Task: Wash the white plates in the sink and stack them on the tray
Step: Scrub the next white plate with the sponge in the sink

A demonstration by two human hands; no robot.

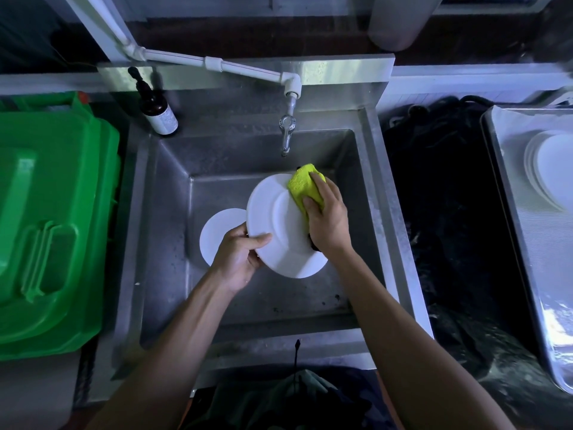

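Observation:
A white plate [276,231] is held tilted above the steel sink [161,193]. My left hand [237,257] grips its left rim, thumb on the face. My right hand [328,220] holds a yellow-green sponge [305,184] and presses it against the plate's upper right part. A second white plate [217,231] lies on the sink floor, partly hidden behind the held plate and my left hand. At the far right a metal tray [508,187] carries a stack of white plates [548,169].
The tap [286,135] hangs over the sink's back; no water stream is visible. A brown soap bottle [156,110] stands at the sink's back left corner. A green plastic bin [52,225] sits on the left. Dark black material [443,197] fills the gap between sink and tray.

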